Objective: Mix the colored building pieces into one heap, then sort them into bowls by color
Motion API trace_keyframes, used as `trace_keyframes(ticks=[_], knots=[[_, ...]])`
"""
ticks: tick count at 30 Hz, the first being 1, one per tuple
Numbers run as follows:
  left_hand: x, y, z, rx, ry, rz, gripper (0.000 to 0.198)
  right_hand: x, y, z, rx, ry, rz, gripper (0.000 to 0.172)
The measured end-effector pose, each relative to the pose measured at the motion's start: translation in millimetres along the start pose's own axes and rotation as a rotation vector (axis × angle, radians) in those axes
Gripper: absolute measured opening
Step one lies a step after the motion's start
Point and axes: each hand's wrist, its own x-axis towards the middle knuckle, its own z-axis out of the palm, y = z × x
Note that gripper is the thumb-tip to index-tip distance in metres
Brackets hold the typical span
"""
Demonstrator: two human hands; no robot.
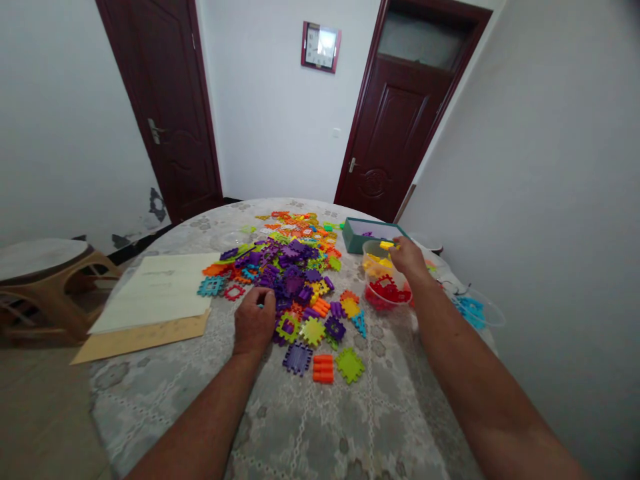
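My left hand point(254, 321) rests on the table at the near left edge of a mixed pile of plastic building pieces point(293, 267). Its fingers are curled closed; whatever they may hold is hidden. My right hand point(409, 256) reaches out to the right and pinches a yellow building piece point(387, 245). That piece hangs over a clear round tub point(369, 272) with yellow pieces in it. Just in front of it stands a clear tub of red pieces point(387, 292). Nearer me lie a purple square piece point(298, 359), an orange ribbed piece point(323, 369) and a lime square piece point(351, 365).
A green box point(354, 237) with purple pieces stands behind the tubs. At the right is a clear tub with blue pieces point(471, 311). White paper point(155, 290) and brown card point(145, 337) lie left on the patterned tablecloth point(280, 433). A stool point(55, 273) stands beyond the left edge.
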Motion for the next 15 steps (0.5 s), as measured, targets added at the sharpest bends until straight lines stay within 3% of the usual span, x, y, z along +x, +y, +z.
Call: trace_keyframes(ticks=[4, 8, 12, 15], knots=[[-1, 0, 0.6, 0.006, -0.006, 0.026, 0.023, -13, 2, 5, 0.009, 0.065, -0.041, 0.051], [-3, 0, 2.5, 0.013, -0.021, 0.061, 0.023, -51, -11, 4, 0.146, 0.089, -0.206, 0.042], [-3, 0, 2.9, 0.025, -0.045, 0.084, 0.023, -104, -27, 7, 0.301, -0.16, -0.324, 0.032], [-4, 1, 2.8, 0.032, -0.051, 0.085, 0.023, -141, -30, 17, 0.265, -0.348, -0.463, 0.03]])
